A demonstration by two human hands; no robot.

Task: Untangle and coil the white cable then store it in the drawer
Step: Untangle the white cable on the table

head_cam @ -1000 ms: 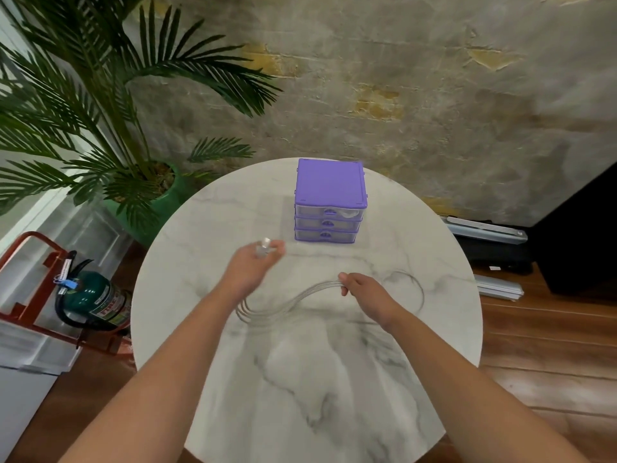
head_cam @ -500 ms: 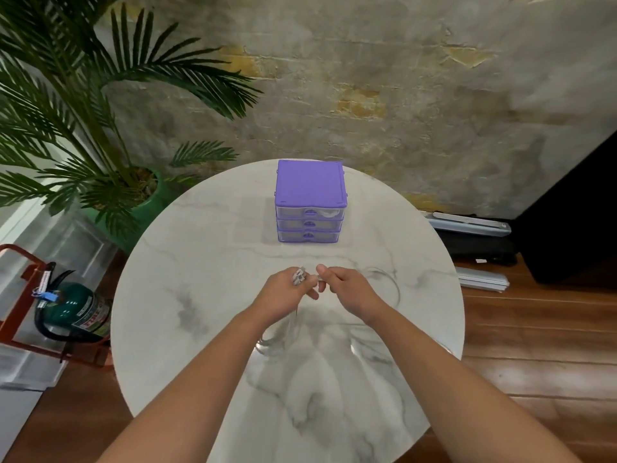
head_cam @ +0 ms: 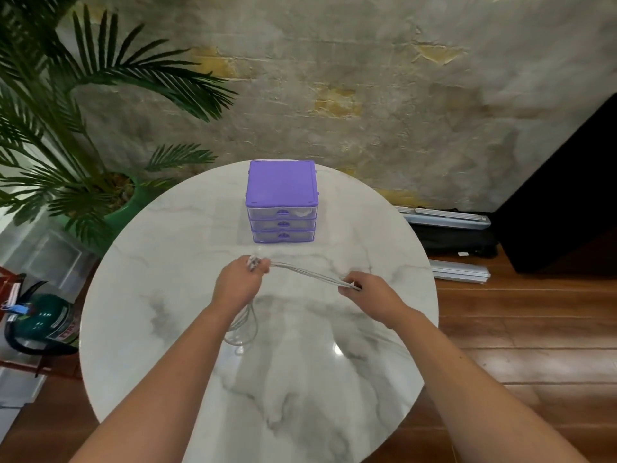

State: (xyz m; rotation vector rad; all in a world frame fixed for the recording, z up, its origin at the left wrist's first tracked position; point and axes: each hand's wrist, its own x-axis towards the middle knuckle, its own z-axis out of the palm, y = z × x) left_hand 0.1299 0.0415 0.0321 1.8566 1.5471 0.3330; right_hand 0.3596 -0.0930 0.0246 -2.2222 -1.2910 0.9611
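Left hand grips white cable end, frame centre | right hand pinches strands, centre-right | cable taut between hands, loops hanging under left wrist | purple drawer unit above centre, drawers closed, on marble table

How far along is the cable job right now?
Partly done: loops of the white cable already hang below the left hand. In hand: the right hand stretches strands between both hands. Left: finish coiling, then store it; the purple drawer unit looks shut.
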